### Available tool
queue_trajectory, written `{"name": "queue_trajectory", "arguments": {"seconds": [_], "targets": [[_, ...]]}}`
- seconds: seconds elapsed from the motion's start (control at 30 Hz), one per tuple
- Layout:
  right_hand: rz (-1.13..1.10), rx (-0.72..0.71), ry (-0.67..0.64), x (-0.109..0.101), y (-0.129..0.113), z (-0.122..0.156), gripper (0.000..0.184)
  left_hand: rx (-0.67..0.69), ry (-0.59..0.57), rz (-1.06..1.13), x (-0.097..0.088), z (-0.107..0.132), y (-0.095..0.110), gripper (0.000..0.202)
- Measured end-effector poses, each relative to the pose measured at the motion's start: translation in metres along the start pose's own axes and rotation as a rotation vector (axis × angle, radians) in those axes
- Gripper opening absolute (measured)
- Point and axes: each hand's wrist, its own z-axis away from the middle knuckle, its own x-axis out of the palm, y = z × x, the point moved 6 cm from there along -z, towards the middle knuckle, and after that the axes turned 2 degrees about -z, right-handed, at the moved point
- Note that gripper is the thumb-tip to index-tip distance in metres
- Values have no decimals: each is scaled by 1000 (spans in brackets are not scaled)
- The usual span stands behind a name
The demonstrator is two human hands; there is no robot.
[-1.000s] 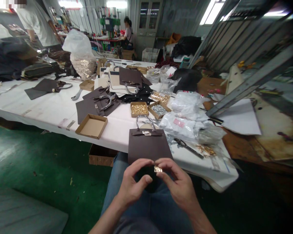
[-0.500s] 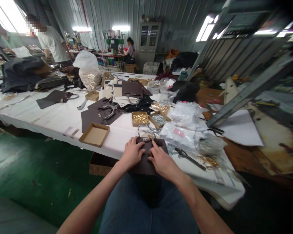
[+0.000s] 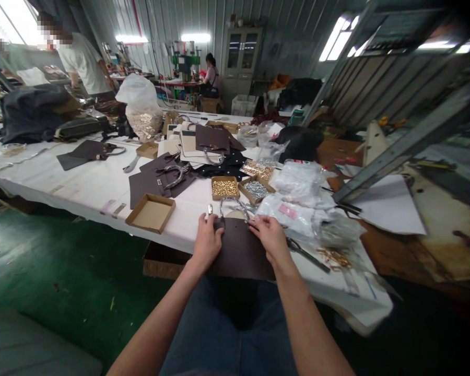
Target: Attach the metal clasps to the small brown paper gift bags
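Observation:
A dark brown handbag panel (image 3: 241,253) lies at the table's front edge, its plastic-wrapped handle (image 3: 235,200) standing up beyond the top edge. My left hand (image 3: 207,243) is closed at the panel's upper left corner on a short dark strap, whose metal clasp (image 3: 210,209) sticks up above the fingers. At the upper right corner, beside the handle's end, my right hand (image 3: 270,235) pinches something small that the fingers mostly hide. A small hole shows in the panel between the hands.
Boxes of gold studs (image 3: 224,189) and silver studs (image 3: 255,189) stand behind the panel. An empty cardboard box (image 3: 151,213) is at left, near more brown bag panels (image 3: 152,180). Plastic-wrapped packs (image 3: 285,211) and a dark tool (image 3: 307,255) lie at right. Co-workers are farther back.
My hands have moved apart, from the clasp at the panel's top middle to its two upper corners. The metal clasp is now up at the left, and the panel's top middle is uncovered.

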Motion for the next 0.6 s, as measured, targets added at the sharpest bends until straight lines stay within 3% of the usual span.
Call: {"name": "queue_trajectory", "arguments": {"seconds": [0.13, 0.3, 0.37, 0.47, 0.6], "targets": [[-268, 101, 19, -1, 21, -4, 47, -150, 159, 186, -8, -3, -15, 26], [-374, 112, -38, -6, 29, -3, 48, -491, 223, 377, -8, -6, -39, 53], [-388, 90, -67, -9, 29, -1, 48, -552, 199, 427, -6, -11, -44, 43], [-411, 87, -87, -12, 30, -1, 47, -585, 117, 499, -3, -19, -44, 10], [-465, 129, -85, -12, 31, -1, 45, -575, -77, 594, 5, -25, -28, 24]]}}
